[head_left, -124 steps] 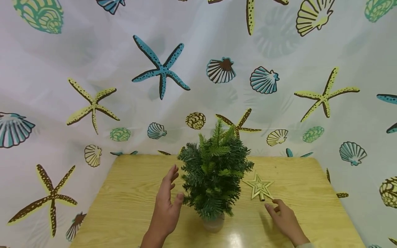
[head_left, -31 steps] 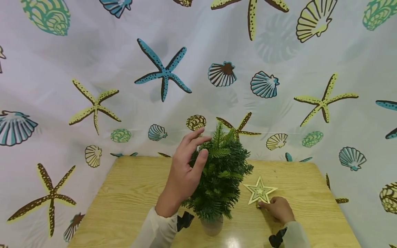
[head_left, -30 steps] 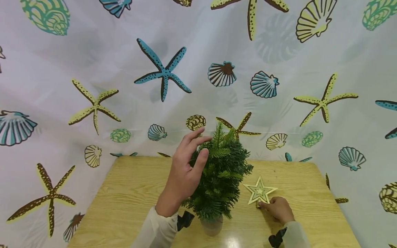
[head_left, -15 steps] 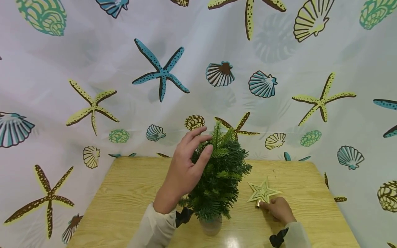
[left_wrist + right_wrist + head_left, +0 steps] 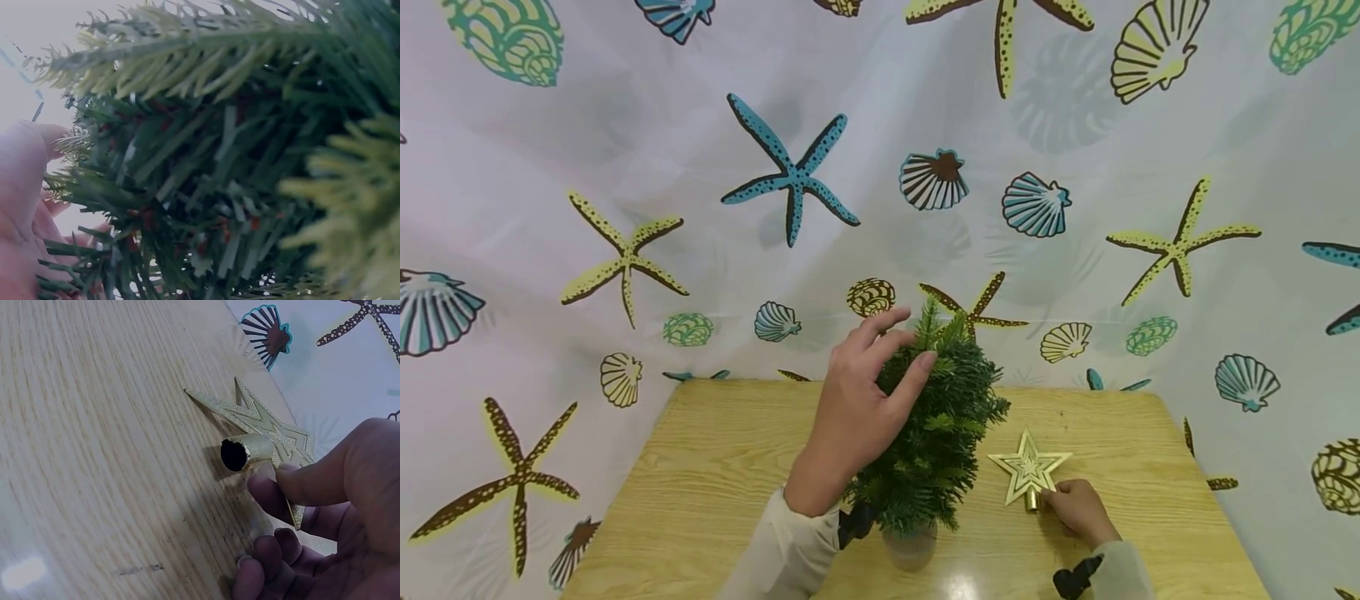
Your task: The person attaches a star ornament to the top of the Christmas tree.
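Note:
A small artificial Christmas tree (image 5: 940,425) stands upright on a pale round base (image 5: 912,550). My left hand (image 5: 857,408) is at the tree's upper left side, its fingers spread and gently bent near the top sprig. In the left wrist view, green needles (image 5: 187,162) fill most of the picture and part of the left hand (image 5: 22,194) shows at the edge. To the right of the tree, my right hand (image 5: 1081,508) pinches a gold star tree topper (image 5: 1028,468) by a lower point, between thumb and index finger. The topper's hollow socket (image 5: 236,455) faces the right wrist camera.
Everything is on a light wooden table (image 5: 722,467). Behind and at both sides hangs a white curtain (image 5: 865,100) printed with starfish and shells. Black wrist devices (image 5: 1075,577) sit at the sleeves.
My left hand has risen from beside the tree to near its top and edged right. My right hand has reached the star topper, taken hold of it and turned it slightly.

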{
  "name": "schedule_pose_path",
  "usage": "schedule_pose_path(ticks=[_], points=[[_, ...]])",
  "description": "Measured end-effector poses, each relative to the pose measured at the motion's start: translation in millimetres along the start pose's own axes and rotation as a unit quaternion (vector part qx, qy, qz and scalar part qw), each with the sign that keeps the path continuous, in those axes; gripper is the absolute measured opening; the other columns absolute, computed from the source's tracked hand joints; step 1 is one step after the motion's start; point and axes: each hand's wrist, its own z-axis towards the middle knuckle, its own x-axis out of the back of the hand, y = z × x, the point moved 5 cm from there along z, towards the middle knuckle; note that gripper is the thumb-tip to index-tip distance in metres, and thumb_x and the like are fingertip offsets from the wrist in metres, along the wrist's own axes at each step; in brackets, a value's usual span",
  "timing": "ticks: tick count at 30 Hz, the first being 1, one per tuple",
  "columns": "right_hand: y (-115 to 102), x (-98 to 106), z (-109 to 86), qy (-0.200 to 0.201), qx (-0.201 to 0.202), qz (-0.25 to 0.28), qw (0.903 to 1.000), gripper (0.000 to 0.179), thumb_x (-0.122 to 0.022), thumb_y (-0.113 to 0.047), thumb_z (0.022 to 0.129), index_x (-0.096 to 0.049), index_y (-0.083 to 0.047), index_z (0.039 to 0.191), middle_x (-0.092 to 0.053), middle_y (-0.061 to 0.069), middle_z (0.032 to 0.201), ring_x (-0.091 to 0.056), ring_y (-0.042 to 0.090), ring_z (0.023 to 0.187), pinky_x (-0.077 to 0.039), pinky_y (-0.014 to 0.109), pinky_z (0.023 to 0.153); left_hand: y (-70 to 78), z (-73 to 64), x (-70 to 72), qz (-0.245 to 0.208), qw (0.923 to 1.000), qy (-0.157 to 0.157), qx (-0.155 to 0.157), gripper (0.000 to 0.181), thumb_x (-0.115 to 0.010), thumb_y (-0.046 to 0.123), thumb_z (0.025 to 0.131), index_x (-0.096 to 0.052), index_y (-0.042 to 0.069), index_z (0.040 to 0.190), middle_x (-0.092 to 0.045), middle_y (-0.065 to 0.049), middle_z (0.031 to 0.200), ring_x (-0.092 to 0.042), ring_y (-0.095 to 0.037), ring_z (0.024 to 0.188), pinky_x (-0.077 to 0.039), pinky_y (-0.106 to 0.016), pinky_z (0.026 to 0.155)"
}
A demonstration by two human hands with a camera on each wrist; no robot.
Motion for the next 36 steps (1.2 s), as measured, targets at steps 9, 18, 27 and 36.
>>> schedule_pose_path(ticks=[9,18,27,36], points=[[1.7,-0.4,0.0,0.001,-0.003,0.05,0.9987,0.028,-0.056,-0.013,0.102,-0.073,0.003,0.087,-0.041,-0.005,0.053,-0.035,0.008,0.046,-0.037,0.023,0.046,-0.1,-1.2,0.3,0.039,0.9992,0.013,-0.001,0.016,-0.067,0.025,0.103,-0.078,0.014,0.1,-0.064,-0.009,0.136,-0.061,-0.033,0.123,-0.039,-0.064,0.103],[-3.2,0.2,-3.5,-0.011,-0.016,0.127,0.9917,0.027,-0.055,-0.011,0.104,-0.07,0.004,0.088,-0.04,-0.003,0.055,-0.035,0.011,0.049,-0.033,0.026,0.049,1.3,-1.8,1.3,0.063,0.9971,0.036,-0.021,0.016,-0.069,0.021,0.102,-0.08,0.011,0.097,-0.068,-0.009,0.129,-0.064,-0.033,0.118,-0.041,-0.065,0.102],[-19.7,1.8,-12.7,0.003,0.005,0.146,0.9892,0.03,-0.055,-0.017,0.108,-0.07,0.004,0.093,-0.06,0.006,0.077,-0.044,0.014,0.059,-0.042,0.029,0.053,2.1,-2.8,-0.5,0.075,0.9962,0.039,-0.02,0.014,-0.07,0.019,0.101,-0.081,0.011,0.098,-0.07,-0.008,0.126,-0.066,-0.032,0.113,-0.042,-0.065,0.1],[-66.9,21.4,-27.6,0.027,0.069,0.132,0.9885,0.03,-0.054,-0.022,0.11,-0.071,0.0,0.098,-0.067,0.018,0.116,-0.063,0.032,0.094,-0.058,0.043,0.074,0.9,-0.6,-1.0,0.063,0.9961,0.055,-0.029,0.016,-0.073,0.019,0.099,-0.082,0.011,0.089,-0.071,-0.008,0.124,-0.067,-0.034,0.11,-0.04,-0.066,0.103]])
